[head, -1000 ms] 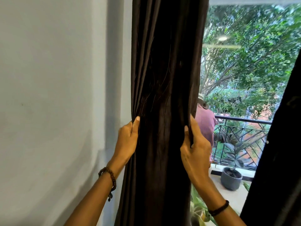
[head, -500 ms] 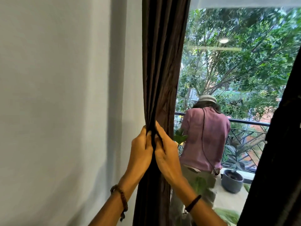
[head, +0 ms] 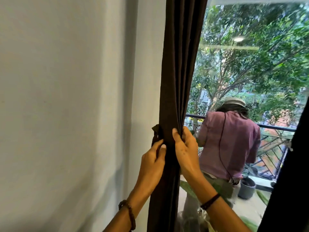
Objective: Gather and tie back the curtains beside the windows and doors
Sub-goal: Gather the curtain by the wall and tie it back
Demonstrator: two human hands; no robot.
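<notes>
A pale wall fills the view from 7 to 11 o'clock, and a tall window from 1 to 3 o'clock looks out on trees and a balcony, where a person in a pink shirt stands with their back turned beside a grey pot at 4 o'clock. The dark brown curtain hangs from 12 to 6 o'clock, already drawn into one narrow bundle against the window's edge. A second dark curtain cuts the corner at 4 o'clock and shows no tie from here. The right hand, just below centre, has its fingers curled round the bundle with the thumb across the front, holding the folds tight. The left hand, at 7 o'clock of it, pinches a thin fabric strap against the bundle's left side. Gathering looks done on this curtain. The strap is not yet wrapped round or fastened, so the tying remains, and then any other curtains.
</notes>
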